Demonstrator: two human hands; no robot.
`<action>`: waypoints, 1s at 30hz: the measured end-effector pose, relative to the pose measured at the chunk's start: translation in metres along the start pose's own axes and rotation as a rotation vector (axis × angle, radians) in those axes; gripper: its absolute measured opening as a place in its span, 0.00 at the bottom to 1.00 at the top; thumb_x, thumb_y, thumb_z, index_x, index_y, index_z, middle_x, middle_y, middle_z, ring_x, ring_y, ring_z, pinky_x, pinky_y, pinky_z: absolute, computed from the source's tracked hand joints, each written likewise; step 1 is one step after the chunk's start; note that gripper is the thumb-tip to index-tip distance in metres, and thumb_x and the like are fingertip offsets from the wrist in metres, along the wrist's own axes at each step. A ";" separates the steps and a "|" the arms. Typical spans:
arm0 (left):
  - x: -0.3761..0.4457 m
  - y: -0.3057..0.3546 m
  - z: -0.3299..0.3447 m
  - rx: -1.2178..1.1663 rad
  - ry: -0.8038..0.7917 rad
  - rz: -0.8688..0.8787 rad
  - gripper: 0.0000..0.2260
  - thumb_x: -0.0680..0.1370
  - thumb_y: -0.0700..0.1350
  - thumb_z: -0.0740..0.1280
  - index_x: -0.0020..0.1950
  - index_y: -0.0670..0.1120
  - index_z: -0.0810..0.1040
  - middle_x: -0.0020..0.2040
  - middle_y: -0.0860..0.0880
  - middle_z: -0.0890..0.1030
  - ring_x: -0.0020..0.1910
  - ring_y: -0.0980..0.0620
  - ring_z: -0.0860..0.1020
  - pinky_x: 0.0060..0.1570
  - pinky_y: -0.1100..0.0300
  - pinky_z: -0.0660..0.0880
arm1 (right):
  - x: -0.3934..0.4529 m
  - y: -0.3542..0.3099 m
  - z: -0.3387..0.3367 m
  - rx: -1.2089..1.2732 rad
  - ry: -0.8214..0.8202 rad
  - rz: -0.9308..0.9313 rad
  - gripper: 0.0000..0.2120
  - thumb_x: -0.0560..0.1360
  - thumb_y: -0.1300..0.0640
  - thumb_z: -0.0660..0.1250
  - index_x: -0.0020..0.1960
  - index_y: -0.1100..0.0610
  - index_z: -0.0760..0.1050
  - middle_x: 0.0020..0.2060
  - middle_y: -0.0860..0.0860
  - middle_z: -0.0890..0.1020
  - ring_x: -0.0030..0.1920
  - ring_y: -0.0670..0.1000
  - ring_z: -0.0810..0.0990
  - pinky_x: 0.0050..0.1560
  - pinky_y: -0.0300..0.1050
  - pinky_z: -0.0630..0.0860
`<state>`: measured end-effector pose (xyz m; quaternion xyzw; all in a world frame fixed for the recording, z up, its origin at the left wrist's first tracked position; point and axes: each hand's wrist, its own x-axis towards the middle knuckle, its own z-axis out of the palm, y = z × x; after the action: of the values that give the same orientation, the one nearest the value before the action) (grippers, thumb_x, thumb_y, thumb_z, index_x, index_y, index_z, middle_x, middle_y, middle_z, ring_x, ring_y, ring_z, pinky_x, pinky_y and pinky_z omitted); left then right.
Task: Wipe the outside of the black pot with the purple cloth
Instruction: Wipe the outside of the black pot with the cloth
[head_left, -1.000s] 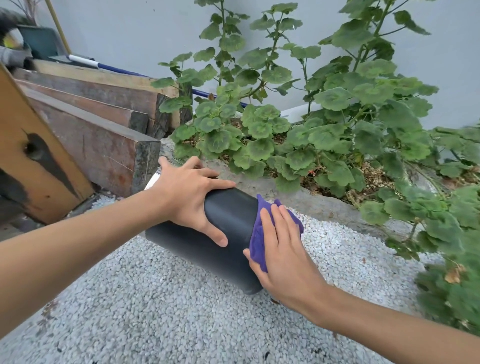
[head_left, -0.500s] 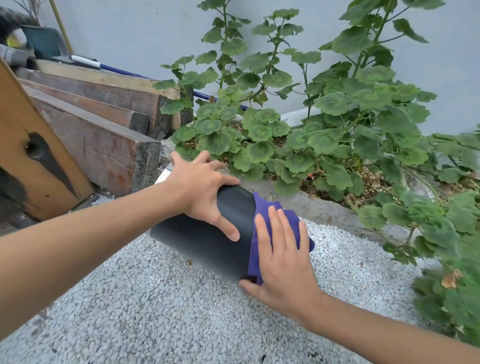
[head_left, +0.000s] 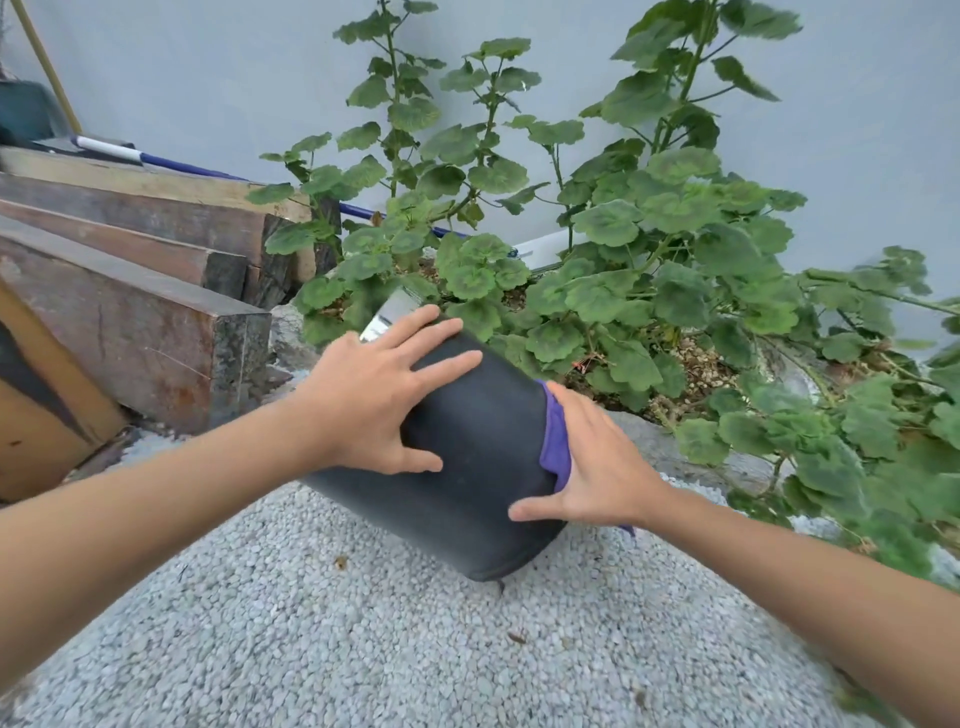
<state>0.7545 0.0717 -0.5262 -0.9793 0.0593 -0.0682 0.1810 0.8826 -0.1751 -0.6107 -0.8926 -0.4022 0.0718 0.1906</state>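
Far left: stacked wooden beams (head_left: 130, 322) against a grey wall (head_left: 208, 78), in the same place as a second ago. Next, left hand (head_left: 376, 397) spread flat on the upper side of the black pot (head_left: 483, 452), fingers splayed wide and thumb pressed lower on the wall; an open, bracing hold, not a closed grip. Fingers more spread now than half a second ago, when curled closer over the pot. Black pot on its side, tilted, lower end on the gravel floor (head_left: 363, 649), silver rim (head_left: 387, 317) pointing up and away toward the plants; pot rotated and larger in view than before, more of its black side exposed between the hands. Right of that, purple cloth (head_left: 555, 441) pinned flat against the pot's right end, only a narrow strip visible, far less than a second ago, when bunched above the fingers. Right hand (head_left: 602, 462) flat over the cloth, palm pressing, thumb stretched along the pot's side; open, pressing rather than clenching. Far right: geranium plants (head_left: 675, 249) in a bed behind, unchanged.
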 end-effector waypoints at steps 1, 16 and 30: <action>0.003 -0.005 0.001 -0.003 -0.027 -0.024 0.49 0.66 0.80 0.57 0.81 0.62 0.46 0.83 0.54 0.48 0.82 0.51 0.46 0.51 0.50 0.80 | 0.008 -0.001 -0.002 0.006 -0.011 -0.007 0.73 0.52 0.19 0.73 0.84 0.52 0.45 0.81 0.47 0.57 0.81 0.50 0.57 0.80 0.52 0.59; 0.018 -0.017 0.026 -0.056 -0.095 -0.224 0.56 0.55 0.86 0.55 0.79 0.67 0.45 0.82 0.58 0.50 0.81 0.50 0.47 0.58 0.35 0.70 | -0.002 -0.015 0.042 -0.138 0.194 -0.130 0.48 0.78 0.31 0.58 0.85 0.57 0.43 0.85 0.56 0.46 0.84 0.55 0.41 0.83 0.53 0.49; 0.020 -0.016 0.020 -0.088 -0.137 -0.238 0.56 0.55 0.85 0.58 0.79 0.67 0.46 0.82 0.57 0.50 0.81 0.49 0.46 0.60 0.30 0.67 | -0.036 -0.018 0.070 -0.424 0.249 -0.213 0.44 0.78 0.40 0.70 0.79 0.70 0.61 0.79 0.72 0.59 0.80 0.70 0.59 0.70 0.58 0.75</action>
<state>0.7784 0.0904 -0.5363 -0.9888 -0.0670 -0.0194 0.1320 0.8263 -0.1716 -0.6681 -0.8672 -0.4733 -0.1449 0.0541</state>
